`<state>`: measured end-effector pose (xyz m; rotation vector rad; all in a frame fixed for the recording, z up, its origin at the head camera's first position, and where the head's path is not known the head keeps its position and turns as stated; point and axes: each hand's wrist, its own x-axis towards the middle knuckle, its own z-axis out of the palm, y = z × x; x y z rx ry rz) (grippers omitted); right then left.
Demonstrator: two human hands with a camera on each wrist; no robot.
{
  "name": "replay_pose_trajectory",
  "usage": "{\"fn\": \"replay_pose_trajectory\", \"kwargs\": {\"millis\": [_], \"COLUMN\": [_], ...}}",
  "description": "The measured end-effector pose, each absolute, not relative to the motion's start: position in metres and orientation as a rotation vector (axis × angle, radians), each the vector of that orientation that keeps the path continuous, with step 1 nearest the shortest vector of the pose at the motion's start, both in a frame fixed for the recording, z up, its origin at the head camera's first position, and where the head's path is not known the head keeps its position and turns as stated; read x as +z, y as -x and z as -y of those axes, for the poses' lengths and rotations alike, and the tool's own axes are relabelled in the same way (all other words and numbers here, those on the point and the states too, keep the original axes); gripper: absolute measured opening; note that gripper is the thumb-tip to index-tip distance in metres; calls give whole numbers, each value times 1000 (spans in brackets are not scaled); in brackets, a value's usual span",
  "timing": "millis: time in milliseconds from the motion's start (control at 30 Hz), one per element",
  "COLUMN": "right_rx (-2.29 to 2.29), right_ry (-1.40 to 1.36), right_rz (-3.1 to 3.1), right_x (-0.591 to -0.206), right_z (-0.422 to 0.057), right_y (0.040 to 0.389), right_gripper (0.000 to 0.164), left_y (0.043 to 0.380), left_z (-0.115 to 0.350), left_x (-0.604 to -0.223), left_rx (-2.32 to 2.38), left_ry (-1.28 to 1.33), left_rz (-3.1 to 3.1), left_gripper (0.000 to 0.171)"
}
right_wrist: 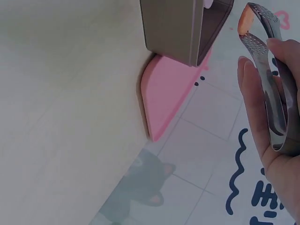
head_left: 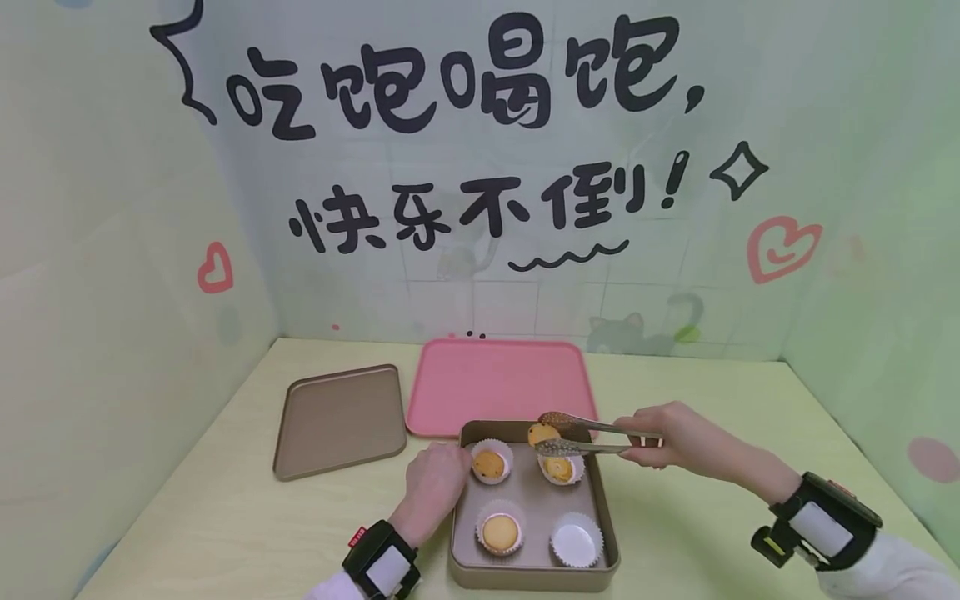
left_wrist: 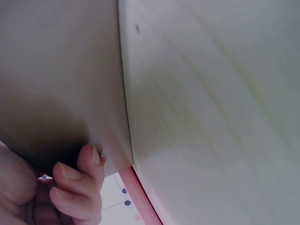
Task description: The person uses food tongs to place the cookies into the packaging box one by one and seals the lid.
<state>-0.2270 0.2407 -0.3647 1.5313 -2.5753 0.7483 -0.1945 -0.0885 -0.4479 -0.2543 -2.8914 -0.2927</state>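
My right hand (head_left: 667,437) grips metal food tongs (head_left: 592,447) above the far right of a deep brown baking tin (head_left: 534,579). Between the tong tips is a small golden cookie (head_left: 543,432), seen edge-on as an orange piece (right_wrist: 246,19) in the right wrist view. Beneath it, a white paper cup (head_left: 576,473) has a yellowish piece in it. At the tin's left wall, my left hand (head_left: 438,477) holds the rim with curled fingers (left_wrist: 75,185). Two more paper cups, far left (head_left: 507,454) and near left (head_left: 517,517), hold a round cookie each. The near-right paper cup (head_left: 577,540) is empty.
A pink tray (head_left: 498,383) lies behind the tin, partly covered by it from this angle. Left of that is a shallow brown tray or lid (head_left: 341,421). Printed cloth walls (head_left: 465,300) close off the table (head_left: 225,533) at the back and both sides.
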Motion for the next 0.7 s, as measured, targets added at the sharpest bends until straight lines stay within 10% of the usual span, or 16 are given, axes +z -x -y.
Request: {"fn": "replay_pose_trajectory", "kwargs": {"millis": [700], "right_rx": [587], "right_ry": [-1780], "right_rz": [2498], "right_x": [-373], "right_z": [-259], "right_y": [179], "right_gripper": [26], "left_y": [196], "left_z": [88], "left_x": [-450], "left_rx": [-529], "left_ry": [174], "left_rz": [2843], "left_gripper": [33]}}
